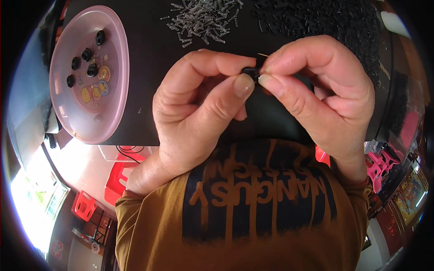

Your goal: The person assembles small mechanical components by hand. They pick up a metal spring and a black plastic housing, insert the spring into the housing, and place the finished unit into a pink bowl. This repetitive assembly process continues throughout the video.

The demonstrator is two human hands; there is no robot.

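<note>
Over the near part of the black table, both my hands meet at a small black plastic part [249,71]. Thumb and index finger of my left hand [203,97] pinch its left side. On its right side, the fingertips of my right hand [323,83] are closed tightly, hiding that end. A thin, pale, wire-like sliver [262,54] sticks out above the right fingertips; what it belongs to cannot be made out. To the left, a pinkish see-through plate [118,104] with cartoon prints bears several small rounded black plastic pieces [92,70].
Beyond my hands lies a heap of small metal springs [205,20]. A wide pile of small black plastic parts [321,22] covers the far right of the table [142,77]. Red plastic stools [84,205] stand on the floor at lower left, and a pink one [379,169] at right.
</note>
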